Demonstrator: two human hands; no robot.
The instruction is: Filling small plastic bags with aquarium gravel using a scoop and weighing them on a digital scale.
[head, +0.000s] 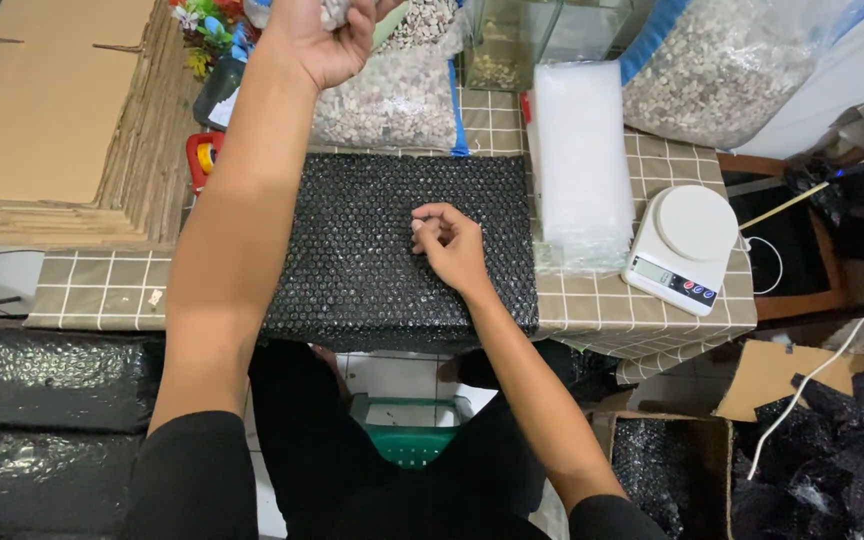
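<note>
My left hand (pixel 320 35) is raised at the top of the view, fingers closed around a handful of small pale pebbles, above a clear bag of the same gravel (pixel 392 100). My right hand (pixel 449 245) rests on a black bubble-wrap sheet (pixel 352 260) spread over the table, its fingers curled loosely together; I cannot tell if it pinches anything. The sheet covers the table's middle and hangs over the near edge.
A stack of clear plastic bags (pixel 580 150) lies right of the sheet, with a white digital scale (pixel 685 245) beyond it. A big gravel bag (pixel 722 65) sits at back right, a glass tank (pixel 527 35) behind. Flat cardboard (pixel 47 110) is stacked left. Black wrapped bundles (pixel 52 380) and a green basket (pixel 407 435) lie on the floor.
</note>
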